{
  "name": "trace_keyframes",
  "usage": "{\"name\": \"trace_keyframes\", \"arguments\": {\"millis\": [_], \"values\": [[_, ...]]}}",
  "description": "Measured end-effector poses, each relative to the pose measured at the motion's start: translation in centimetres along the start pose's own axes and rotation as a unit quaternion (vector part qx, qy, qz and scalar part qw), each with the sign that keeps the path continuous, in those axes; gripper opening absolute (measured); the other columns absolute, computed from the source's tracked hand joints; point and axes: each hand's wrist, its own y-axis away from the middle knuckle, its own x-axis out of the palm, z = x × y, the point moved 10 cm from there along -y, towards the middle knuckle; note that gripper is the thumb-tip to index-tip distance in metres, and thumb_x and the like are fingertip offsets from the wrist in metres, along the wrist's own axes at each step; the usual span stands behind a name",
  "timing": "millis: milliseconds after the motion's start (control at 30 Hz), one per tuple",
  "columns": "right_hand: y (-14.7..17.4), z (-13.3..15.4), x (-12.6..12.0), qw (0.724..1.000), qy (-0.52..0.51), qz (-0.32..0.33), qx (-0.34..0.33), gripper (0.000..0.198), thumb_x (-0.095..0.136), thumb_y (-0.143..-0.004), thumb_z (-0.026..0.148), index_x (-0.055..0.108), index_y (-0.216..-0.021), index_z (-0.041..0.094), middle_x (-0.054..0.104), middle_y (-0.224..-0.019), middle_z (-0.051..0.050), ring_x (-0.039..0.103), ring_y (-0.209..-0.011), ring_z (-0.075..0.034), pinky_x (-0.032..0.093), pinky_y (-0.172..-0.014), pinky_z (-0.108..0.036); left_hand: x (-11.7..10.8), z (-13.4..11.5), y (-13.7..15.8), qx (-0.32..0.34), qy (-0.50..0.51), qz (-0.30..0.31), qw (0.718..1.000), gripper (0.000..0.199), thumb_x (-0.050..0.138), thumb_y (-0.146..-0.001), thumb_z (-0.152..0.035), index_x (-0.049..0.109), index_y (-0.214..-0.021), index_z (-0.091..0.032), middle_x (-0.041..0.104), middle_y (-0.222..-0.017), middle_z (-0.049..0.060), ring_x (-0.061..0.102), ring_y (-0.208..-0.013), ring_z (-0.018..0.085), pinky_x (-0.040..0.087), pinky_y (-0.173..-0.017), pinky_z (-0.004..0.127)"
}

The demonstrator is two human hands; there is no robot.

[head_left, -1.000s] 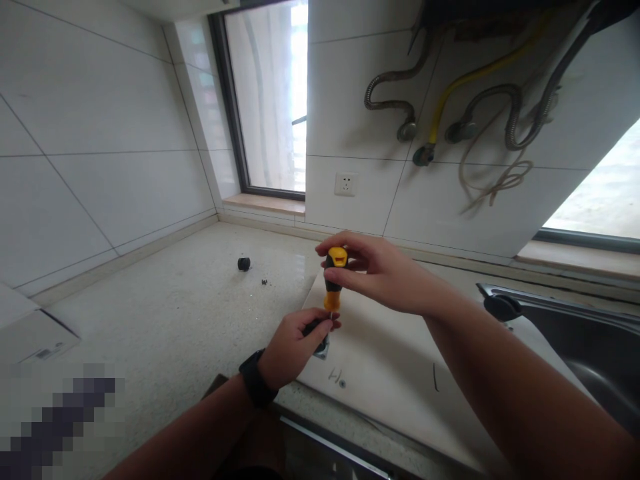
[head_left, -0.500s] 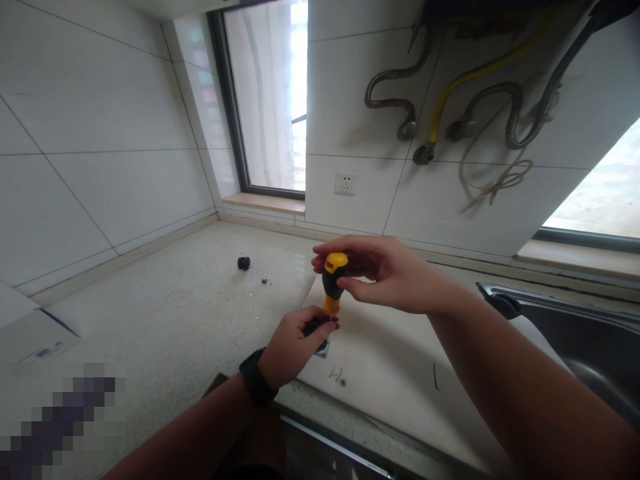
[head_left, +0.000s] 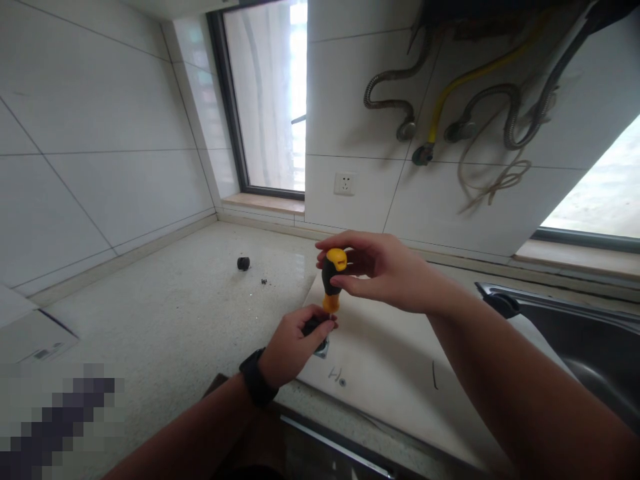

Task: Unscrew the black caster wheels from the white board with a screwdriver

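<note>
My right hand [head_left: 373,270] grips a yellow-and-black screwdriver [head_left: 331,277] by its handle, fingers behind it and thumb in front. The screwdriver stands nearly upright, tip down, over the corner of a white board [head_left: 385,360]. My left hand [head_left: 303,337], with a black watch on the wrist, is closed around a dark caster [head_left: 311,327], its fingertips by the screwdriver's shaft. The caster's metal plate [head_left: 323,349] lies on the board and shows partly below the thumb. The screwdriver's tip is hidden by my left fingers.
Another black caster [head_left: 243,263] and a small cluster of screws [head_left: 264,281] lie on the speckled counter [head_left: 200,300]. A sink [head_left: 595,353] is at the right, a white box [head_left: 37,333] at the left. Hoses [head_left: 440,100] hang on the back wall.
The screwdriver handle has turned slightly and its top tilts a little differently, with my right fingers shifted around it. My left hand stays in place.
</note>
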Motion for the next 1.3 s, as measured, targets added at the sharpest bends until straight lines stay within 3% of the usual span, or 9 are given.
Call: {"name": "trace_keyframes", "arguments": {"millis": [133,333,433,567,633,767,933,1133,1300], "values": [[0.0,0.5,0.4,0.999,0.041,0.005,-0.018,0.035,0.068,-0.089,0.02,0.066,-0.124,0.021,0.072,-0.122,-0.007,0.07,-0.108,-0.02,0.058,-0.096,-0.038,0.2,0.2,0.0,0.002,0.022,0.003,1.0,0.021,0.068,-0.097,-0.038,0.076,-0.104,-0.02,0.08,-0.105,0.008,0.073,-0.099,0.022,0.055,-0.092,0.035],[-0.4,1.3,0.0,0.982,0.182,-0.056,-0.012,0.033,0.08,-0.085,0.045,0.072,-0.108,0.022,0.067,-0.105,-0.006,0.062,-0.089,-0.019,0.056,-0.078,-0.035,0.2,0.3,0.0,0.009,0.023,0.005,1.0,0.019,0.067,-0.097,-0.037,0.075,-0.101,-0.019,0.08,-0.104,0.008,0.074,-0.099,0.023,0.055,-0.092,0.035],[-0.3,0.8,-0.3,0.984,0.167,-0.057,0.014,0.033,0.079,-0.086,0.038,0.072,-0.114,0.022,0.07,-0.104,-0.005,0.065,-0.085,-0.018,0.057,-0.078,-0.036,0.1,0.2,0.0,0.012,0.016,0.004,1.0,0.018,0.067,-0.097,-0.035,0.075,-0.101,-0.02,0.08,-0.104,0.008,0.074,-0.1,0.023,0.054,-0.093,0.035],[0.1,-0.4,-0.5,0.995,0.08,-0.038,0.053,0.064,0.077,-0.084,0.029,0.057,-0.144,0.02,0.073,-0.112,-0.007,0.073,-0.092,-0.021,0.06,-0.087,-0.04,0.0,0.2,0.0,0.01,0.009,0.0,1.0,0.018,0.069,-0.096,-0.036,0.075,-0.1,-0.02,0.08,-0.103,0.008,0.073,-0.098,0.022,0.054,-0.091,0.034],[0.2,-0.4,0.0,0.998,0.039,-0.017,0.038,0.066,0.073,-0.084,0.024,0.054,-0.148,0.019,0.073,-0.12,-0.009,0.074,-0.102,-0.022,0.059,-0.096,-0.042,0.0,0.3,-0.1,0.007,0.008,-0.001,1.0,0.019,0.069,-0.096,-0.037,0.075,-0.101,-0.02,0.079,-0.102,0.007,0.073,-0.097,0.022,0.054,-0.089,0.034],[0.0,-0.1,0.6,0.999,0.026,-0.006,0.021,0.048,0.069,-0.087,0.022,0.062,-0.134,0.018,0.073,-0.124,-0.01,0.071,-0.109,-0.022,0.057,-0.099,-0.041,0.0,0.4,-0.1,0.001,0.005,-0.007,1.0,0.022,0.07,-0.094,-0.04,0.075,-0.099,-0.02,0.079,-0.1,0.008,0.072,-0.092,0.021,0.055,-0.083,0.033],[-0.2,0.8,-0.1,0.982,0.178,-0.063,0.009,0.037,0.081,-0.083,0.045,0.071,-0.109,0.021,0.07,-0.102,-0.004,0.065,-0.084,-0.018,0.056,-0.076,-0.036,0.0,0.3,-0.1,0.006,0.003,-0.008,1.0,0.02,0.07,-0.094,-0.039,0.074,-0.097,-0.019,0.079,-0.1,0.008,0.073,-0.093,0.022,0.055,-0.086,0.034],[0.0,0.2,-0.4,0.985,0.149,-0.06,0.057,0.043,0.086,-0.078,0.039,0.067,-0.111,0.022,0.069,-0.088,0.001,0.063,-0.073,-0.015,0.054,-0.068,-0.032,-0.1,0.2,-0.1,0.006,-0.007,-0.007,1.0,0.019,0.071,-0.094,-0.038,0.074,-0.097,-0.02,0.08,-0.1,0.008,0.073,-0.095,0.022,0.054,-0.088,0.033],[0.1,0.1,-0.4,0.993,0.096,-0.028,0.058,0.039,0.083,-0.079,0.03,0.067,-0.114,0.02,0.073,-0.102,-0.003,0.071,-0.086,-0.019,0.061,-0.08,-0.037,-0.1,-0.1,-0.1,0.008,-0.013,-0.004,1.0,0.019,0.07,-0.095,-0.037,0.074,-0.098,-0.019,0.08,-0.101,0.008,0.073,-0.095,0.022,0.054,-0.088,0.033]]}}
